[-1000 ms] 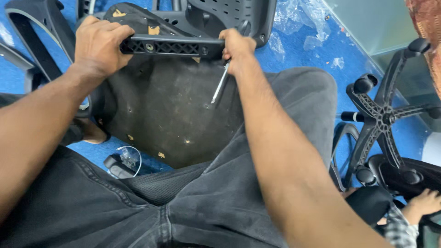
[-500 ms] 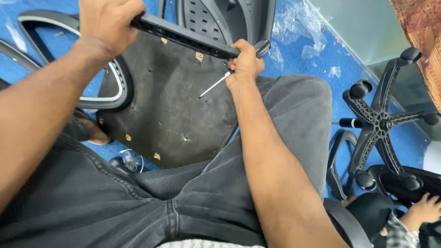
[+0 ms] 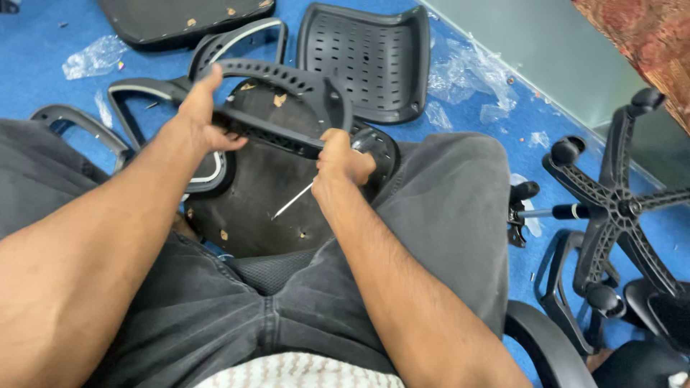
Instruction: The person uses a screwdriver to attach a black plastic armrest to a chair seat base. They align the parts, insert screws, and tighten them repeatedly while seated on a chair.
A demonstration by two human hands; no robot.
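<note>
Hands are seen from above, over a lap in dark grey jeans (image 3: 215, 316); a curved black plastic chair armrest with a perforated top (image 3: 287, 79) is held between them at about 12 o'clock from the lap; the left hand (image 3: 203, 115) is closed on the armrest's left end, fingers wrapped over the edge; the right hand (image 3: 343, 159) is clenched around the armrest's right end, and a thin silver metal tool shaft (image 3: 293, 200) juts from that fist toward 7 o'clock; whether the shaft is gripped together with the armrest cannot be told exactly. Beneath the armrest a black chair seat turned underside-up (image 3: 251, 201) rests against the knees; a black perforated plastic chair back panel (image 3: 363, 61) lies on the blue carpet (image 3: 43, 50) at 1 o'clock; a black five-star wheeled chair base (image 3: 618, 208) lies well apart at 3 o'clock; crumpled clear plastic wrapping (image 3: 93, 57) is noted at 10 o'clock.
</note>
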